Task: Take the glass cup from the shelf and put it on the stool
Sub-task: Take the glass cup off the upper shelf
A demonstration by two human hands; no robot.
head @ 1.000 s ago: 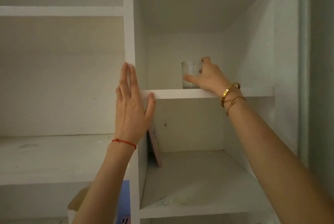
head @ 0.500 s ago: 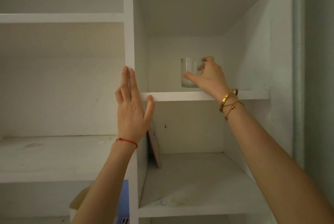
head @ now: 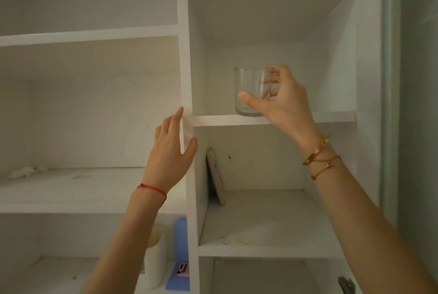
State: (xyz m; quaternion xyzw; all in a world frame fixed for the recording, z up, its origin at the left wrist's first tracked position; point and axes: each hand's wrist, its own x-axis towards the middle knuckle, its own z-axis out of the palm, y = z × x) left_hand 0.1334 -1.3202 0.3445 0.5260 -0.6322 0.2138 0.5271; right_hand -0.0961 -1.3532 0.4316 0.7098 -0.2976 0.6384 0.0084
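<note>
A clear glass cup [head: 247,85] is upright at the front edge of a white shelf board [head: 331,117] in the upper right compartment. My right hand [head: 282,99] grips it, thumb across the front and fingers behind. The cup's base overlaps the board's front edge. My left hand [head: 169,151] rests flat against the white upright divider [head: 187,75], fingers apart, holding nothing. No stool is in view.
A thin pink-edged panel [head: 215,177] leans in the compartment below the cup. A blue object [head: 180,253] and a pale container [head: 155,251] stand on the lower left shelf. A crumpled white item [head: 23,171] lies on the left shelf.
My right hand has drawn the cup forward to the shelf's front edge. My left hand has slid lower on the divider. The view has tilted slightly downward.
</note>
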